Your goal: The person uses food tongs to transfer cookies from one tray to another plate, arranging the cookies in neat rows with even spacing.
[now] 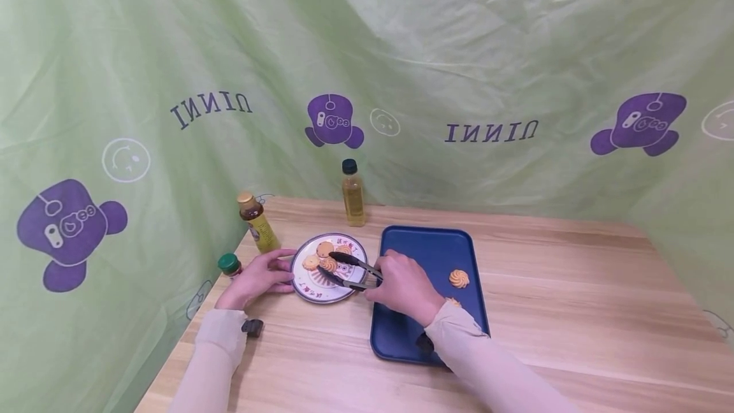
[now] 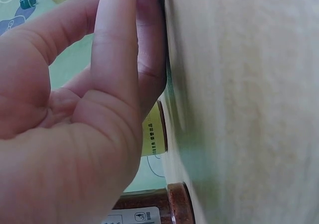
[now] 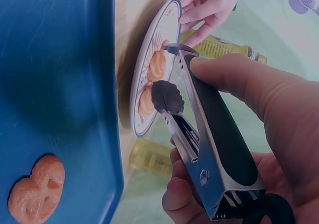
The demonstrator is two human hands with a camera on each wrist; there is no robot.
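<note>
My right hand (image 1: 404,287) grips black-and-metal kitchen tongs (image 3: 219,129) above the right part of a white, blue-rimmed plate (image 1: 300,271). The tongs' tips are apart, close over the cookies; whether they touch one I cannot tell. Several round and swirled cookies (image 1: 311,262) lie on the plate. At its left rim, my left hand (image 1: 260,279) holds the edge between thumb and fingers. To the right is a blue tray (image 1: 427,247) with a swirl cookie (image 1: 459,278) and another partly hidden by my right hand. A pretzel-shaped cookie (image 3: 37,189) shows on the tray in the right wrist view.
A bottle with a yellow label (image 1: 262,231) stands behind my left hand, and a green-capped jar (image 1: 230,264) is beside it. An oil bottle (image 1: 353,199) stands behind the plate. A green printed curtain (image 1: 401,37) hangs around the wooden table (image 1: 573,311).
</note>
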